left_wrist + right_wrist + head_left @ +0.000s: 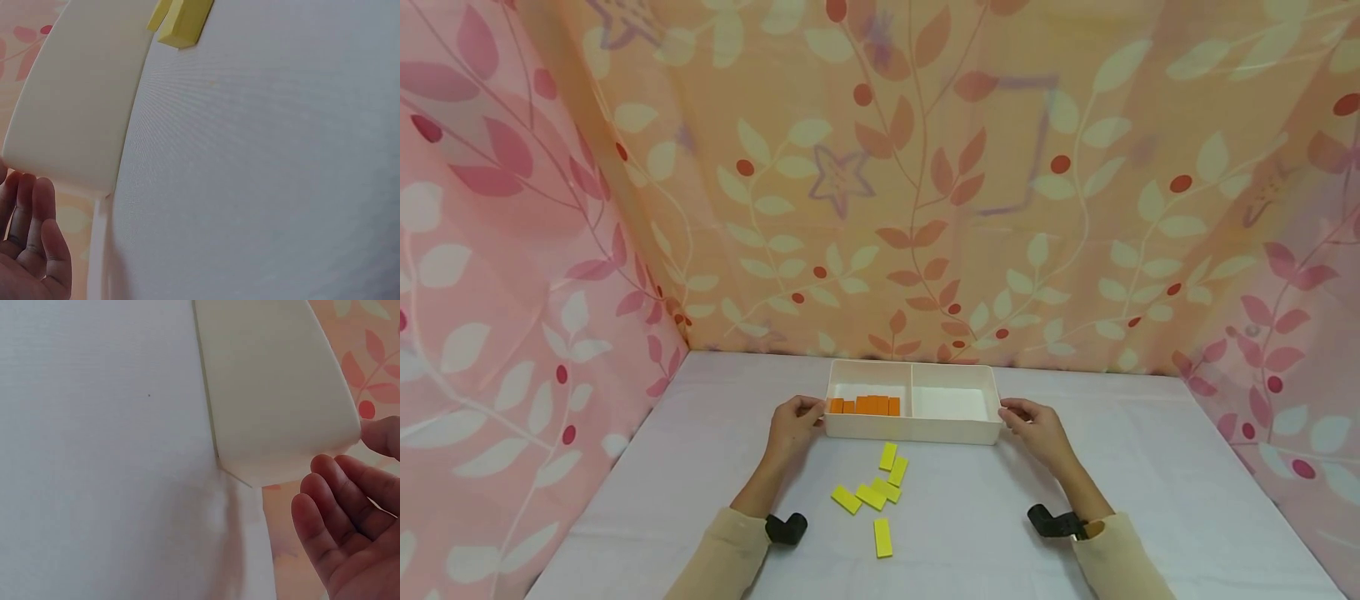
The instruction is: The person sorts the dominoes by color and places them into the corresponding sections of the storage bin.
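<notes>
With their fingers, your left hand (794, 427) and right hand (1036, 427) pinch opposite short ends of the white box (913, 429), lying between them, long axis left to right, on the desk's (970, 517) far part.

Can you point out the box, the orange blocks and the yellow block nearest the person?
Box (913, 428): head view, front wall.
Orange blocks (868, 405): head view, middle of the row.
Yellow block (883, 537): head view, middle of top face.

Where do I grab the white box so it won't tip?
The white box is probably best held by its short end walls, from left and right together: it is long, with raised walls, and orange blocks sit only in its left half, so holding both ends should steady it.
</notes>
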`<action>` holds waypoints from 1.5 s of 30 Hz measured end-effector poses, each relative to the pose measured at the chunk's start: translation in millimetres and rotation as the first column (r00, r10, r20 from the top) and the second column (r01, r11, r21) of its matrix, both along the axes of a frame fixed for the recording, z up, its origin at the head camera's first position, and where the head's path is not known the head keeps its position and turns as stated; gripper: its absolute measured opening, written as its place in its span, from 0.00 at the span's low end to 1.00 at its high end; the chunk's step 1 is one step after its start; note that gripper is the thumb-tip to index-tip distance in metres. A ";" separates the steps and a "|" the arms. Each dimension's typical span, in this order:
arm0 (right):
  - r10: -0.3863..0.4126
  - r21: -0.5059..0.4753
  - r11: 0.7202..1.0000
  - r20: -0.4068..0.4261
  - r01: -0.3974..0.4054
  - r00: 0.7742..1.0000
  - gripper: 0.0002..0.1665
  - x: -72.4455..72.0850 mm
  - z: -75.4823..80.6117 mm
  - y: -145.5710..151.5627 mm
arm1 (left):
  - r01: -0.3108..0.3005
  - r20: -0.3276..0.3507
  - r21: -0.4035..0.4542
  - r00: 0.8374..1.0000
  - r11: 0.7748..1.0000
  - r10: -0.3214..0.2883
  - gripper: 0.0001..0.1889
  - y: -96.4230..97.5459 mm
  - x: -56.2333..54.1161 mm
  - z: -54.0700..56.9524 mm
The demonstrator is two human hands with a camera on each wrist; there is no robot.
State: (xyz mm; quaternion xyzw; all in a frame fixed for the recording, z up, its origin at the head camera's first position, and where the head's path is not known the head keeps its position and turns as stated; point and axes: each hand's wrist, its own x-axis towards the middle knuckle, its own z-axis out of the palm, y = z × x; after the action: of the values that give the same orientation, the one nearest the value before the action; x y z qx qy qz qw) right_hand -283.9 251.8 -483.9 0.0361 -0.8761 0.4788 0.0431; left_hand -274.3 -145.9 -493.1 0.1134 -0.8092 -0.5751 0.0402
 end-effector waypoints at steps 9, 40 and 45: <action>-0.045 -0.089 0.995 0.058 0.050 0.997 0.22 1.4 -5.6 -0.9 | 0.009 0.004 -0.008 1.000 1.000 -0.009 0.11 2.1 -1.6 0.1; -0.084 -0.272 0.958 0.044 0.093 0.995 0.22 5.9 -19.3 -8.8 | 0.160 0.111 -0.237 0.984 0.958 -0.137 0.14 -6.9 19.9 22.8; -0.088 -0.269 0.958 0.064 0.102 0.994 0.22 6.2 -19.2 -10.0 | 0.196 0.131 -0.278 0.978 0.940 -0.166 0.13 -6.5 32.8 24.8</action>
State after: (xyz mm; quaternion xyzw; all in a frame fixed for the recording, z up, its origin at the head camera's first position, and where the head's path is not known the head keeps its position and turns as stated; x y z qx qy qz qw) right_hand -277.7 241.8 -503.2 -0.0246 -0.8037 0.5927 0.0479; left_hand -241.5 -152.4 -468.3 0.0615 -0.8925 -0.4450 -0.0394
